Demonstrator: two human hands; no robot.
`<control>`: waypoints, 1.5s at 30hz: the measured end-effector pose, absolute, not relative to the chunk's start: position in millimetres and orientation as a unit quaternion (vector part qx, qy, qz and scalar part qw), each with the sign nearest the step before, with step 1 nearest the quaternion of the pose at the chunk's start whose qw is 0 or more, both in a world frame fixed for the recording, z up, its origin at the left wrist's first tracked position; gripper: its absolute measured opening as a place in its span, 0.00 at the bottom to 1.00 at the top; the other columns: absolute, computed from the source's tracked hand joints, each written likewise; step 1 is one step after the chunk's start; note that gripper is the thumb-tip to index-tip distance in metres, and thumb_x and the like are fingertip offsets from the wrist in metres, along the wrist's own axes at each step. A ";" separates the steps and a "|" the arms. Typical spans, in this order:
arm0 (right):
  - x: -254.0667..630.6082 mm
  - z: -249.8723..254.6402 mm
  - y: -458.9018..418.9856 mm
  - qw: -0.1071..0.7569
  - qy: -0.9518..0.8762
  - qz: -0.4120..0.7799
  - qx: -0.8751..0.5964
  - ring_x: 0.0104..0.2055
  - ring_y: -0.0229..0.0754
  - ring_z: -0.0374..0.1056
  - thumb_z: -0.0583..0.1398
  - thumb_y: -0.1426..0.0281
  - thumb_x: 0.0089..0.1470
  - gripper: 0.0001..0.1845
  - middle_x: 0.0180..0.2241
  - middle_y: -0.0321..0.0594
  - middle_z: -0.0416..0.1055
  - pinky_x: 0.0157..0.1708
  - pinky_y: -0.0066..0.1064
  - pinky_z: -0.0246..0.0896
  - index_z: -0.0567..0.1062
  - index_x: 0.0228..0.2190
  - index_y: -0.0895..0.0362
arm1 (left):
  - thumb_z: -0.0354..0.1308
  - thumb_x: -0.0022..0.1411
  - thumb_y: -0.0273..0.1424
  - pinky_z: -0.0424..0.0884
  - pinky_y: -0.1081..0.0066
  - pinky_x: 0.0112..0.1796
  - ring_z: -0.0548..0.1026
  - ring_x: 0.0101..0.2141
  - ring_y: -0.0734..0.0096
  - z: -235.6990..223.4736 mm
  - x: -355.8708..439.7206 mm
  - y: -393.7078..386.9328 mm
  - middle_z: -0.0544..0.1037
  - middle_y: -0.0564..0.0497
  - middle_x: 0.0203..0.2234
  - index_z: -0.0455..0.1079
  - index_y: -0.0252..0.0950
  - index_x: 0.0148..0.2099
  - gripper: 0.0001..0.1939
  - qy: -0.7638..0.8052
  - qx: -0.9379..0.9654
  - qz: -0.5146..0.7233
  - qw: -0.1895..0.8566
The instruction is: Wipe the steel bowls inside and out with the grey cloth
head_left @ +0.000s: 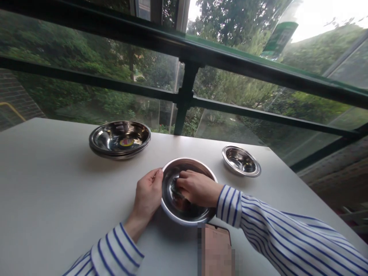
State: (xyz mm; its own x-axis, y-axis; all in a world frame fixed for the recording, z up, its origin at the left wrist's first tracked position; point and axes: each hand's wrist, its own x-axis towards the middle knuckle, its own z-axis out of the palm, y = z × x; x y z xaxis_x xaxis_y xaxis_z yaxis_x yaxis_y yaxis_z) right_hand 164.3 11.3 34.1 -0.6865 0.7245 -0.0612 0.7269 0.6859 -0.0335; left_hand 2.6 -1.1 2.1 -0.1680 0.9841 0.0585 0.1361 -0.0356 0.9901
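A deep stainless steel bowl (179, 219) stands on the white table in front of me. My left hand (149, 191) grips its left rim, thumb on top and fingers closed around the edge. Inside the bowl is my right hand (198, 188), its fingers curled together and pointing down toward the inner wall. A small dark patch shows at those fingertips; whether it is a held thing or a reflection, I cannot make out. Both wrists come out of blue-and-white striped sleeves.
Behind to the left sits a stack of shallow steel basins (119, 153), a round sticker in the top one. A smaller steel bowl (243, 168) lies to the right. A phone (218, 234), partly blurred, is near the front. A green-labelled bottle (280, 38) stands by the dark railing (186, 84).
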 end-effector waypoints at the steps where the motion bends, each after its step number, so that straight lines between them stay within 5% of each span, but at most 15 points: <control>1: 165.2 33.9 12.1 0.018 0.913 -0.022 0.407 0.36 0.40 0.63 0.54 0.72 0.56 0.07 0.33 0.43 0.68 0.39 0.31 0.57 0.72 0.31 0.60 | 0.52 0.57 0.39 0.66 0.71 0.33 0.73 0.31 0.65 1.9 2.7 -1.4 0.77 0.50 0.25 0.75 0.32 0.37 0.17 0.560 0.500 0.519 0.409; 5: 164.1 31.5 16.4 0.004 0.892 0.007 0.451 0.36 0.46 0.63 0.53 0.75 0.54 0.08 0.34 0.50 0.67 0.37 0.36 0.58 0.71 0.33 0.65 | 0.51 0.57 0.39 0.66 0.72 0.34 0.73 0.31 0.65 2.6 4.7 -2.1 0.78 0.50 0.26 0.75 0.32 0.37 0.17 0.562 0.497 0.522 0.405; 13: 139.1 30.2 9.4 0.014 0.951 -0.017 0.310 0.38 0.37 0.62 0.55 0.73 0.54 0.06 0.37 0.37 0.67 0.43 0.27 0.57 0.69 0.36 0.57 | 0.50 0.56 0.37 0.61 0.74 0.25 0.66 0.23 0.71 5.0 3.5 -1.7 0.67 0.56 0.16 0.68 0.35 0.24 0.14 0.581 0.493 0.522 0.382; 21: 157.3 38.2 35.8 0.056 0.932 0.039 0.357 0.42 0.47 0.62 0.49 0.75 0.59 0.11 0.41 0.52 0.66 0.42 0.38 0.58 0.70 0.39 0.64 | 0.50 0.57 0.38 0.60 0.74 0.27 0.64 0.24 0.71 1.5 3.8 -1.2 0.66 0.56 0.18 0.66 0.36 0.24 0.14 0.581 0.502 0.519 0.375; 28: 172.1 51.9 25.0 0.130 0.914 0.011 0.384 0.37 0.48 0.67 0.50 0.77 0.57 0.11 0.35 0.54 0.70 0.37 0.37 0.60 0.72 0.36 0.67 | 0.50 0.57 0.37 0.61 0.74 0.29 0.68 0.28 0.68 1.6 4.0 -1.0 0.62 0.57 0.16 0.65 0.36 0.23 0.14 0.586 0.494 0.523 0.373; 38: 177.0 59.2 -6.0 0.122 0.932 -0.145 0.308 0.33 0.35 0.66 0.59 0.75 0.49 0.04 0.34 0.37 0.71 0.32 0.23 0.58 0.72 0.30 0.57 | 0.50 0.57 0.37 0.64 0.73 0.30 0.70 0.28 0.67 4.8 8.7 -5.5 0.71 0.55 0.19 0.71 0.35 0.28 0.14 0.577 0.489 0.526 0.389; 45: 143.6 38.2 -3.1 0.040 0.935 -0.106 0.336 0.35 0.39 0.64 0.55 0.74 0.54 0.07 0.35 0.43 0.69 0.35 0.28 0.58 0.70 0.36 0.60 | 0.51 0.57 0.37 0.66 0.73 0.30 0.72 0.28 0.67 5.3 6.6 -4.4 0.75 0.53 0.21 0.74 0.33 0.32 0.14 0.566 0.489 0.528 0.402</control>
State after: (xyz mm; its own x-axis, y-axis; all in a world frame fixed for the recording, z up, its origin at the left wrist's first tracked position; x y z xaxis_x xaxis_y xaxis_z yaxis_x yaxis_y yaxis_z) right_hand 143.6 -3.1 38.2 -0.7706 0.6202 -0.1469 0.6373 0.7513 -0.1716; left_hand 6.6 -4.4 5.3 -0.1981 0.9783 0.0614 0.1290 -0.0360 0.9910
